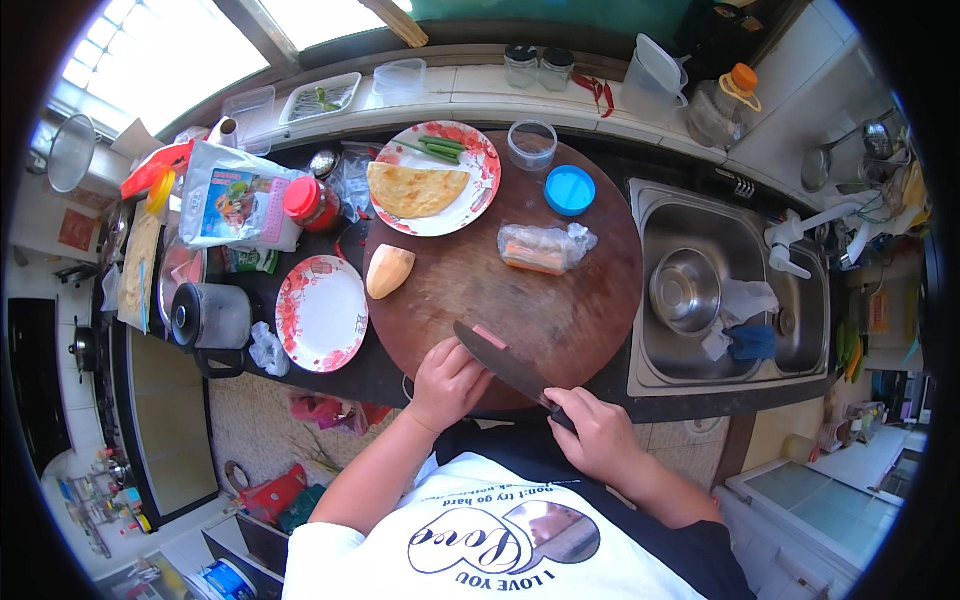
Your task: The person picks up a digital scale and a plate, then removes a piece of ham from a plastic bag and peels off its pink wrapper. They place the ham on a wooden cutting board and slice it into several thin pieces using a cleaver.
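My right hand grips the black handle of a kitchen knife. Its dark blade slants up and left across the near part of a round wooden chopping board. Just beyond the blade lies a pink strip of what looks like ham or sausage. My left hand is by the blade's near side with fingers curled down at the board; whatever may be under them is hidden. Farther up the board are a peeled pale root vegetable piece, a plastic-wrapped bundle of orange and pale food sticks and a blue lid.
A floral plate bears a folded flatbread and green stalks. Left of the board are another floral plate, a lidded jug and a red-capped jar. To the right, a steel sink holds a metal bowl.
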Demonstrator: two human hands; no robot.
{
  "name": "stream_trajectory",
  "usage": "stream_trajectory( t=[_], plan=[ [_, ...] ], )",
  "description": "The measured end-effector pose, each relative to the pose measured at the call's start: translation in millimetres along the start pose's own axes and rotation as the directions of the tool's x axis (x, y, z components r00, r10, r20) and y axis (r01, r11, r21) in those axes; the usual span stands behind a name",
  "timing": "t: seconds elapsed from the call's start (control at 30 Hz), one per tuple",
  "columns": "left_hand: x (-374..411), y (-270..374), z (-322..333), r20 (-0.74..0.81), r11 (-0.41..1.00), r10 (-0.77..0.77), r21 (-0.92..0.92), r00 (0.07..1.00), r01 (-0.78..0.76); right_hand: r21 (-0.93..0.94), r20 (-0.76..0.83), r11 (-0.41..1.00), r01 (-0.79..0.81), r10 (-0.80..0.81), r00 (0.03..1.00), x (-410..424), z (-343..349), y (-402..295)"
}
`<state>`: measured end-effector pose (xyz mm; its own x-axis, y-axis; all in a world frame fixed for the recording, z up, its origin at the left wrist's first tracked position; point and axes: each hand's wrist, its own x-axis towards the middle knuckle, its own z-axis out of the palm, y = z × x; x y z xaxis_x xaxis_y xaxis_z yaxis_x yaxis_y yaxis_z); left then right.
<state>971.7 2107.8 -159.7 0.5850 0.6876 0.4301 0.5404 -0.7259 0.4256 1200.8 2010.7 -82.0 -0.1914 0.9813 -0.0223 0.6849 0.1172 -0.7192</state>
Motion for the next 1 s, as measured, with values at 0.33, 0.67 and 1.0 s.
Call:
stream_trajectory(
  t=[0.33,0.67,1.0],
  plan=[
    [-4,-15,9,0.034,0.997,0.05,-0.062,0.998,-0.048,-0.024,0.05,0.999,-0.046,0.047,0.998,5,-6,-8],
    [-10,-24,15,0.025,0.993,0.056,-0.109,0.998,-0.053,0.003,0.079,0.995,-0.096,0.096,0.992,16,-8,-11],
    [-5,-26,16,-0.004,0.985,0.05,-0.165,0.999,-0.05,-0.136,0.24,0.97,-0.204,0.232,0.943,38,-15,-27]
  ],
)
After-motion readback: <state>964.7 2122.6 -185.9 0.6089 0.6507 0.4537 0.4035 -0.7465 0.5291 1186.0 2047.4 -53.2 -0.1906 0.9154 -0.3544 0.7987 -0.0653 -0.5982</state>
